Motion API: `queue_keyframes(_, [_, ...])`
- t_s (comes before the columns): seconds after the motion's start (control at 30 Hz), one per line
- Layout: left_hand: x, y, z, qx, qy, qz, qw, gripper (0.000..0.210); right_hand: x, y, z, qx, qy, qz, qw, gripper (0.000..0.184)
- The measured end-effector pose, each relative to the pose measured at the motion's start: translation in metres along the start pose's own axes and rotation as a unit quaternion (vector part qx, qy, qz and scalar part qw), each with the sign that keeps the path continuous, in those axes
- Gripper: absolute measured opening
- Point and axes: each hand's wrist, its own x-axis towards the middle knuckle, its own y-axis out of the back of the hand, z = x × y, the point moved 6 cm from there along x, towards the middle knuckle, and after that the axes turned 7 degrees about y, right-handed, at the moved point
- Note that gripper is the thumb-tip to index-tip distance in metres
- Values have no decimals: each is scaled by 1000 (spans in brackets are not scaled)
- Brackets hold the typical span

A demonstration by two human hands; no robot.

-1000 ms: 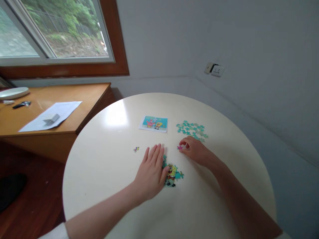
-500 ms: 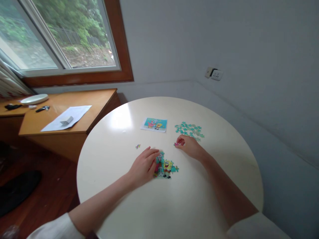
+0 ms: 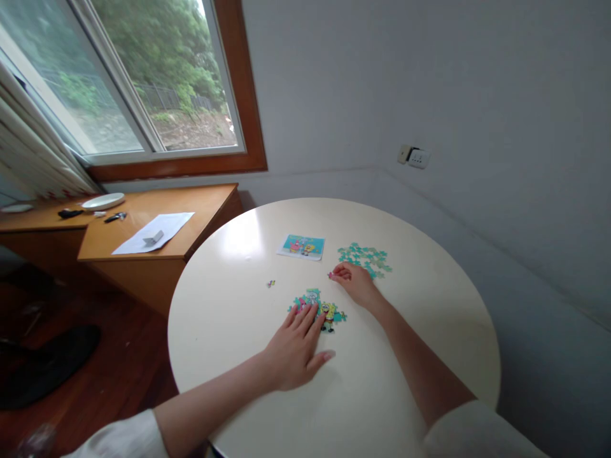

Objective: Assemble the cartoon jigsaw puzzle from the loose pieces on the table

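Note:
My left hand (image 3: 296, 346) lies flat with spread fingers, its fingertips on the lower part of a partly joined cartoon jigsaw puzzle (image 3: 329, 310). A pink figure, a pale green-blue one and a yellow square one show on the joined part; my fingers cover some of it. Up and to the right of it, my right hand (image 3: 356, 284) pinches a small pink puzzle piece (image 3: 330, 275) between thumb and fingers. Just beyond that hand, a spread of loose teal puzzle pieces (image 3: 365, 255) lies on the table. One small loose piece (image 3: 271, 284) sits alone to the left.
A picture card (image 3: 301, 247) with the cartoon scene lies at the back of the round white table (image 3: 229, 267). To the left stands a wooden desk (image 3: 138, 270) with a paper sheet (image 3: 162, 230) and a white plate (image 3: 104, 201). A window is above it.
My left hand has slid from the puzzle's left side to its lower edge and spread out, uncovering the pink figure. My right hand, still pinching the pink piece, has moved slightly left. The view has shifted.

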Motion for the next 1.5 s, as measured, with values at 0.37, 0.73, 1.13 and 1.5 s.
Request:
queue_keyframes(0.37, [42, 44, -33, -122, 81, 177, 973, 23, -2, -10, -14, 158, -22, -2, 987, 26])
queue_keyframes(0.73, [48, 50, -60, -235, 70, 203, 948, 20, -18, -34, -41, 208, -58, -63, 974, 37])
queue_keyframes(1.13, [37, 41, -66, -253, 66, 139, 955, 13, -28, -49, -38, 188, -81, -144, 968, 30])
queue_keyframes(1.5, [29, 37, -69, -289, 75, 167, 940, 10, -34, -54, -45, 202, -59, -212, 954, 27])
